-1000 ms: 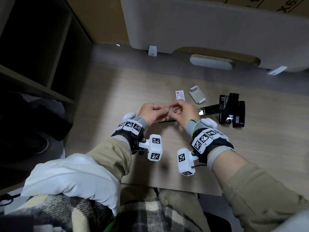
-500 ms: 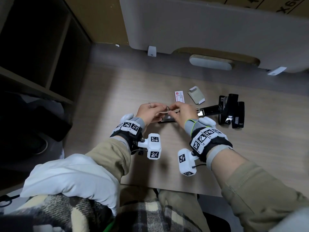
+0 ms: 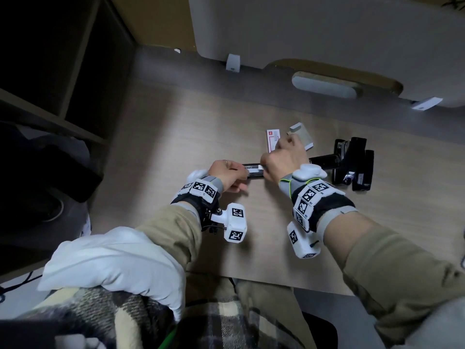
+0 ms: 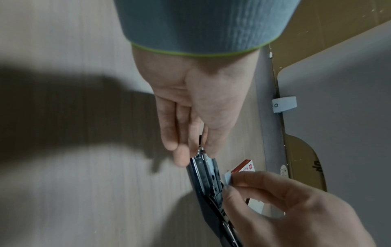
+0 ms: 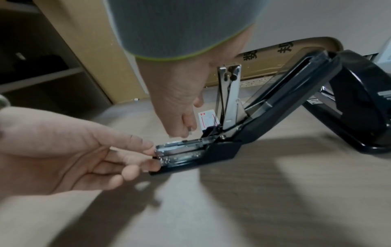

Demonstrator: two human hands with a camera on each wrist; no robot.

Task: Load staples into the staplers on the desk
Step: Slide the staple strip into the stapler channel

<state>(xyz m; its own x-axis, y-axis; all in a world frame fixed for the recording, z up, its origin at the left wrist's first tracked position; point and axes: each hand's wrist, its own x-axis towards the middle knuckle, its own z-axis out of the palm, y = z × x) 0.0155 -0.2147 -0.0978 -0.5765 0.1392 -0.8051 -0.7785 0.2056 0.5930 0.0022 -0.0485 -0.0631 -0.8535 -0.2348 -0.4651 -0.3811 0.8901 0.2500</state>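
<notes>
The right hand (image 3: 284, 159) is held just above the opened stapler (image 3: 254, 170), with a short staple strip (image 4: 227, 178) pinched between thumb and forefinger. In the left wrist view the strip is seen poised beside the magazine channel (image 5: 182, 147), a little to the far side of it and not yet seated. The left hand (image 3: 227, 175) is set at the near end of the same stapler; its fingers (image 5: 139, 155) are laid nearly straight against the front tip of the channel, which is thereby steadied on the bench (image 3: 176, 137).

The stapler's long axis is seen to run left to right across the bench, from the left hand's fingertips toward the raised black cover (image 5: 296, 93) at the hinge end on the right. The strip is therefore judged to need turning parallel to that axis and lowering into the channel from above. The right hand is the nearer to the open middle of the channel, so the drop would fall to it.

Beyond the right hand the staple box (image 3: 273, 141) and its open sleeve (image 3: 303, 137) lie on the bench, and further right a second black stapler (image 3: 357, 165) is seen.
</notes>
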